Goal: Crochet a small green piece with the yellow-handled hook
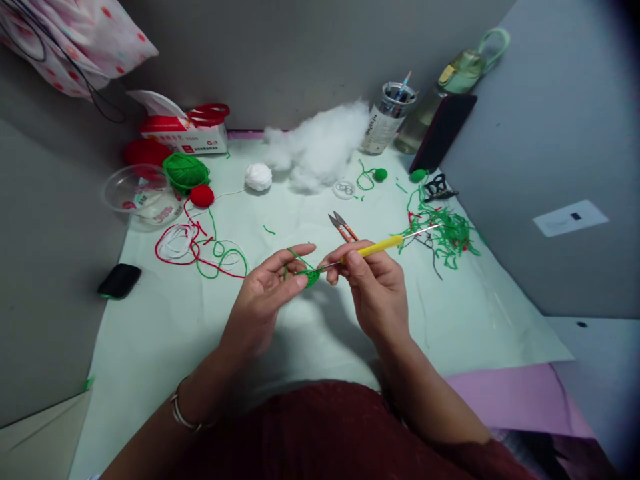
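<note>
My left hand (270, 287) pinches a small green crochet piece (313, 277) between thumb and fingers, and green yarn loops over its raised index finger. In my right hand (375, 283) is a yellow-handled crochet hook (380, 247), gripped like a pencil. The hook's metal tip points left and meets the edge of the green piece; its other metal end sticks out to the right. Just beyond my right fingers lie thread snips (343, 227) with orange handles, partly hidden by the hand.
Loose red, white and green yarn (200, 250) lies left, near a green yarn ball (186, 172) and clear plastic tub (145, 193). White stuffing (320, 147) sits at the back. Green scraps (447, 233), a dark phone (443, 133) and a pen cup (386, 120) stand right.
</note>
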Available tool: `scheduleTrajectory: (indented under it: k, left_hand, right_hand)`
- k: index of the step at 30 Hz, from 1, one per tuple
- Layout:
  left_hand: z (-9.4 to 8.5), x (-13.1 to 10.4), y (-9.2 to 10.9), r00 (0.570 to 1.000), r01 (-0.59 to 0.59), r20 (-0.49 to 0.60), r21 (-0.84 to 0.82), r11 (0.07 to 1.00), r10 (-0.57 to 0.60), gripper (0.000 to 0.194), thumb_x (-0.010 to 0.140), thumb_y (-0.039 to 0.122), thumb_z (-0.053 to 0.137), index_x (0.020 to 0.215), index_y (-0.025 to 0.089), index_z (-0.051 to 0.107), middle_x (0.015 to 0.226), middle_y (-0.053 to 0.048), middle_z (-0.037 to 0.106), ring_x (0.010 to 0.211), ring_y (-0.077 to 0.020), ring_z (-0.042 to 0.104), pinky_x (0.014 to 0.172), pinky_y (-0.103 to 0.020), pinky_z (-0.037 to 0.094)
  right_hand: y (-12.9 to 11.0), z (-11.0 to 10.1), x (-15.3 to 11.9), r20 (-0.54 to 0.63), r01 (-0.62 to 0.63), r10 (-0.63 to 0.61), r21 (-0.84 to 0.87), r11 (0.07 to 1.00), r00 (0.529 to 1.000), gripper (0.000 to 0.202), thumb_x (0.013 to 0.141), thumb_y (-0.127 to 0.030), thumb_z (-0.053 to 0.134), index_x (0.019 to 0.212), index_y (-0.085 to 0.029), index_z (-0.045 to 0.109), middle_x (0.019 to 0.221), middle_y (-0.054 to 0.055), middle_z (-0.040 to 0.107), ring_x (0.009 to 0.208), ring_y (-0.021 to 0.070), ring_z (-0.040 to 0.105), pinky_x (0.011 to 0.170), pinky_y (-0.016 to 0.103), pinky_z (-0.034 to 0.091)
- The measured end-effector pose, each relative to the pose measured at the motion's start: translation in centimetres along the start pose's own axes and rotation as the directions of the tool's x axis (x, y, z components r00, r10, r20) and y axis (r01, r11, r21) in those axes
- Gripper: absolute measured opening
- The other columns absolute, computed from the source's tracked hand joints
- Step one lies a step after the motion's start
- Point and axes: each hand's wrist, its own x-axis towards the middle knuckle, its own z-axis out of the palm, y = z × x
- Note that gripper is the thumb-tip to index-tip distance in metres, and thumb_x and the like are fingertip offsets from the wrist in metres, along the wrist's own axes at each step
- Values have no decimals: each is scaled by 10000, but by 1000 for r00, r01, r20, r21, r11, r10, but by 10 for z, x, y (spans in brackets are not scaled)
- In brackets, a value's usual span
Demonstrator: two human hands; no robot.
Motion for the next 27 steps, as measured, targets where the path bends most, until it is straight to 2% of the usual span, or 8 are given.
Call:
scheduleTrajectory:
  k: [5,9,11,13,16,19,23,27]
  left_hand:
    - [-1,0,-5,994,-75,-67,101,992,82,333,823,210,855,1144,297,838,870,14,622,766,-96,511,753,-202,440]
    - [4,-2,-9,978,-120,-151,166,979,146,396,798,152,862,1171,279,814,883,29,639,687,-70,467,669,-175,421]
    - [8,-3,-9,987,-70,-139,70,995,80,470,776,169,884,1226,262,783,863,32,649,668,-66,480,652,-170,429]
    - [9,-2,-8,997,52,-54,-91,994,-57,509,771,221,899,1262,218,762,794,43,630,600,-51,447,674,-177,464]
    - [7,0,-3,973,232,72,-267,935,-221,452,798,236,883,1228,147,777,657,93,524,493,-15,275,796,-215,528]
    - [5,1,1,977,213,57,-305,928,-206,433,806,168,861,1232,162,783,650,101,528,490,-14,285,915,-261,533]
    - [6,0,-1,993,112,52,-208,972,-103,466,795,192,880,1251,218,784,847,18,700,707,-81,589,901,-253,519]
    - [11,-1,-6,999,11,-31,-175,984,-17,496,760,200,926,1234,258,794,866,19,723,853,-105,656,863,-204,509]
  right_hand:
    - [-7,5,-8,60,263,-259,-348,900,964,167,1050,-231,597,995,-222,754,896,19,772,723,128,697,681,288,599]
    - [0,8,-13,278,579,-523,-557,595,806,203,1027,-110,568,1145,-214,697,927,53,785,820,175,721,736,335,613]
    - [5,8,-15,343,644,-587,-626,439,734,225,1003,-85,597,1154,-212,705,948,74,784,854,189,720,734,337,614]
    - [7,8,-16,355,650,-607,-661,375,711,225,987,-90,634,1133,-227,737,989,86,780,888,196,719,731,336,614]
    - [4,4,-14,202,550,-543,-562,617,815,208,1013,-137,619,1102,-252,767,970,64,774,876,189,719,727,342,612]
    - [0,1,-9,5,313,-322,-248,917,947,194,1050,-232,590,1035,-251,782,889,31,753,728,154,682,639,320,586]
    - [-1,4,-3,70,205,-195,-189,960,978,159,1023,-279,656,975,-238,802,904,31,783,758,151,701,682,316,601]
    - [2,8,-8,113,347,-329,-368,863,937,170,1016,-193,653,1061,-264,801,956,29,803,857,165,740,737,328,626]
